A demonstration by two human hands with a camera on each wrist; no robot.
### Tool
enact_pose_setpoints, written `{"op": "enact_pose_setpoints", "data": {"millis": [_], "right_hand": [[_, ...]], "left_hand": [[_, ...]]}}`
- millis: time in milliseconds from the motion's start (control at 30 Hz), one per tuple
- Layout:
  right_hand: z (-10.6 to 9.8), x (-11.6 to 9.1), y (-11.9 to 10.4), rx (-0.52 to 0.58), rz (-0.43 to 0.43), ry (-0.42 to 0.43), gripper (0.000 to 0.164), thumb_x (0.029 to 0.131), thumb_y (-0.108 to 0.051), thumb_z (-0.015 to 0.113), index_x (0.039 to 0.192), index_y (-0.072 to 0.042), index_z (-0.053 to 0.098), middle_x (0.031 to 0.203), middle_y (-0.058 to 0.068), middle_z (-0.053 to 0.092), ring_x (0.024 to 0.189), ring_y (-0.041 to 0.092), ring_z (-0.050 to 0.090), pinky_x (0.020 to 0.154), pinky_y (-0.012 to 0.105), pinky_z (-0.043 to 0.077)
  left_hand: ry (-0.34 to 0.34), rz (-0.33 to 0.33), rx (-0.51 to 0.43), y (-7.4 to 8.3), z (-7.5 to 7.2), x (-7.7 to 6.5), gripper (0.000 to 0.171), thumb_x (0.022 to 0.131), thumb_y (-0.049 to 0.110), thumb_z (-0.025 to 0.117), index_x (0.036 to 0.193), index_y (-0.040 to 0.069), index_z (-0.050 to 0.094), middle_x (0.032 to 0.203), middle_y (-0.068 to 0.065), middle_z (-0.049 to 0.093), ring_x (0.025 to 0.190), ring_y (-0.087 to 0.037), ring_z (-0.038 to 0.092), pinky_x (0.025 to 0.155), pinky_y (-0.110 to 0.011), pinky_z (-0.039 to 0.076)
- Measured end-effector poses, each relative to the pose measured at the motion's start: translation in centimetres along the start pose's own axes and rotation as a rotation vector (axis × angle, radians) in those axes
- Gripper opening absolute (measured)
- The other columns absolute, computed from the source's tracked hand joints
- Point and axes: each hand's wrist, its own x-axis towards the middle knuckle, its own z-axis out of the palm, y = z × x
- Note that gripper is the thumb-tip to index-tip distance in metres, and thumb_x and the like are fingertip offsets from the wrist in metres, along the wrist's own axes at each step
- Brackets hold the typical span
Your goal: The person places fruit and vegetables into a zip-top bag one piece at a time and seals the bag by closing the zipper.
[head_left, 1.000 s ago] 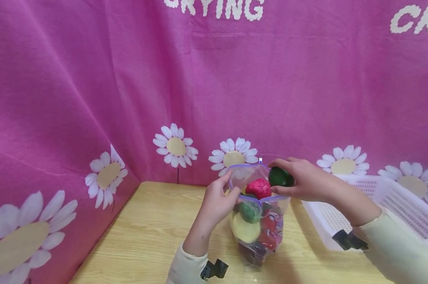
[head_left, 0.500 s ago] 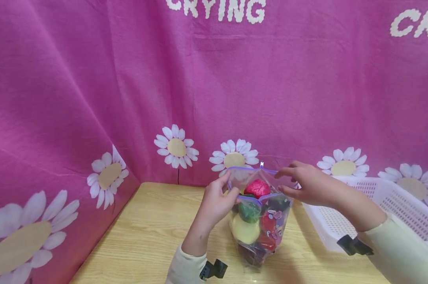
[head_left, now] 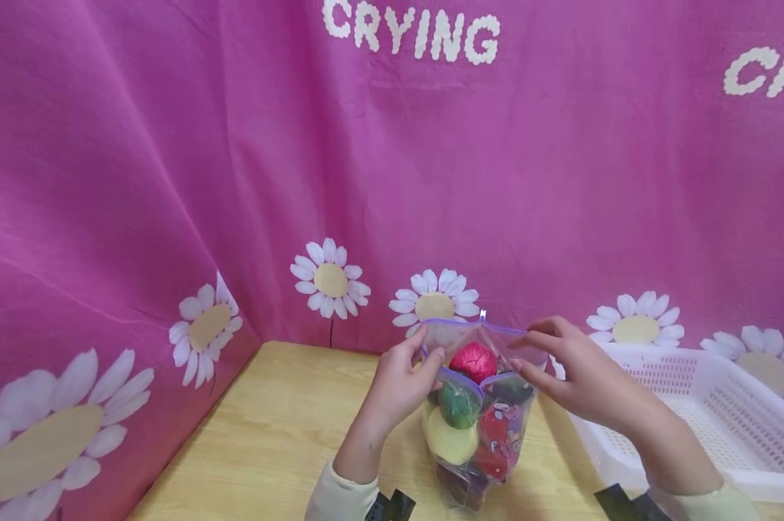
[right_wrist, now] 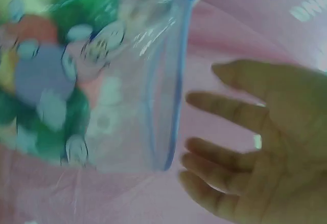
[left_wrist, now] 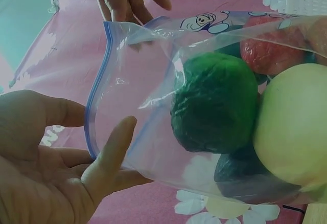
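Observation:
A clear zip bag (head_left: pixel 442 334) with a purple-blue zip edge stands upright on the table, its mouth spread wide. Inside are a crinkled pinkish-red ball (head_left: pixel 473 362), a green wrinkled vegetable (left_wrist: pixel 217 104), a pale yellow round fruit (left_wrist: pixel 296 127), a dark green avocado (head_left: pixel 513 391) on the right and a dark purple piece at the bottom. At the mouth's left side, my left hand (head_left: pixel 395 383) holds the rim between thumb and fingers. My right hand (head_left: pixel 584 373) hovers at the right rim with fingers spread, holding nothing; the right wrist view shows its fingertips just off the zip edge.
A white perforated plastic basket (head_left: pixel 698 420) stands on the wooden table (head_left: pixel 268 434) to the right of the bag. Behind the table hangs a pink cloth (head_left: pixel 379 181) printed with daisies and white letters; it also covers the left side.
My right hand has let go of the avocado, which is now inside the bag at the right. The left hand keeps its grip on the rim. The head view has tilted up slightly.

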Motion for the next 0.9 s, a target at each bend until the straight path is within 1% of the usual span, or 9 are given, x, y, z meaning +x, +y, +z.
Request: {"op": "enact_pose_setpoints", "data": {"millis": [67, 133, 200, 400, 533, 567, 633, 800, 900], "right_hand": [[0.9, -1.0, -0.6, -0.004, 0.04, 0.116, 0.024, 0.088, -0.016, 0.078, 0.112, -0.013, 0.075, 0.096, 0.005, 0.057, 0.08, 0.012, 0.049, 0.062, 0.027, 0.043], [1.8, -1.6, -1.4, 0.011, 0.062, 0.216, 0.024, 0.085, -0.016, 0.08, 0.109, -0.016, 0.075, 0.081, -0.003, 0.05, 0.069, 0.007, 0.042, 0.056, 0.025, 0.038], [2.7, -2.0, -2.4, 0.039, 0.058, 0.265, 0.024, 0.085, -0.019, 0.081, 0.107, -0.021, 0.075, 0.071, -0.009, 0.041, 0.062, 0.004, 0.037, 0.053, 0.022, 0.035], [5.5, -2.3, -4.7, 0.097, 0.033, 0.194, 0.032, 0.086, -0.03, 0.082, 0.114, -0.021, 0.07, 0.062, -0.021, 0.04, 0.054, -0.005, 0.037, 0.049, 0.018, 0.036], [6.5, -2.0, -4.9, 0.039, 0.064, 0.2, 0.024, 0.084, -0.03, 0.083, 0.094, -0.022, 0.062, 0.063, -0.02, 0.043, 0.053, -0.005, 0.038, 0.048, 0.019, 0.035], [6.6, -1.9, -4.8, 0.024, 0.064, 0.215, 0.025, 0.084, -0.028, 0.083, 0.09, -0.022, 0.06, 0.065, -0.018, 0.044, 0.055, -0.004, 0.039, 0.048, 0.019, 0.035], [6.8, -1.8, -4.5, 0.007, 0.054, 0.258, 0.028, 0.084, -0.021, 0.083, 0.083, -0.021, 0.055, 0.069, -0.014, 0.044, 0.058, -0.001, 0.041, 0.05, 0.02, 0.037], [6.6, -1.8, -3.4, -0.007, 0.029, 0.388, 0.031, 0.077, 0.005, 0.08, 0.081, -0.015, 0.058, 0.076, -0.008, 0.053, 0.067, 0.004, 0.052, 0.056, 0.024, 0.047], [6.2, -1.9, -2.7, 0.004, 0.035, 0.442, 0.034, 0.07, 0.017, 0.075, 0.08, -0.012, 0.061, 0.077, -0.006, 0.061, 0.068, 0.007, 0.056, 0.061, 0.021, 0.049]], "left_hand": [[-0.001, -0.004, 0.006, -0.1, 0.0, -0.1, 0.06, 0.103, 0.022, 0.058, 0.152, -0.005, 0.039, 0.145, -0.029, 0.051, 0.09, -0.025, 0.074, 0.073, -0.029, 0.061], [0.006, -0.005, 0.021, -0.2, 0.0, -0.2, 0.059, 0.103, 0.025, 0.058, 0.152, -0.005, 0.041, 0.143, -0.029, 0.053, 0.091, -0.026, 0.073, 0.074, -0.031, 0.061], [0.023, -0.005, 0.039, -0.1, -0.1, -0.1, 0.059, 0.104, 0.027, 0.057, 0.151, -0.004, 0.042, 0.139, -0.028, 0.057, 0.09, -0.025, 0.073, 0.076, -0.033, 0.061], [0.031, 0.006, 0.081, -0.4, -0.2, 0.3, 0.059, 0.105, 0.032, 0.055, 0.152, -0.002, 0.043, 0.138, -0.026, 0.059, 0.094, -0.025, 0.073, 0.081, -0.037, 0.061], [0.048, 0.054, 0.066, -0.3, -0.3, 0.4, 0.058, 0.105, 0.031, 0.054, 0.154, 0.002, 0.04, 0.142, -0.023, 0.056, 0.103, -0.029, 0.071, 0.077, -0.035, 0.061], [0.065, 0.062, 0.075, -0.3, -0.4, 0.4, 0.058, 0.105, 0.03, 0.054, 0.155, 0.004, 0.04, 0.144, -0.02, 0.056, 0.107, -0.028, 0.069, 0.078, -0.034, 0.061], [0.101, 0.077, 0.085, -0.3, -0.7, 0.4, 0.057, 0.105, 0.028, 0.054, 0.155, 0.006, 0.041, 0.141, -0.019, 0.059, 0.101, -0.029, 0.071, 0.075, -0.036, 0.061], [0.159, 0.068, 0.132, -0.4, -1.3, 0.6, 0.053, 0.104, 0.026, 0.055, 0.153, 0.006, 0.045, 0.139, -0.019, 0.061, 0.105, -0.03, 0.07, 0.085, -0.041, 0.059], [0.173, 0.049, 0.137, -0.6, -1.5, 0.7, 0.052, 0.104, 0.024, 0.056, 0.151, 0.005, 0.046, 0.144, -0.018, 0.056, 0.126, -0.032, 0.06, 0.098, -0.044, 0.054]]}}
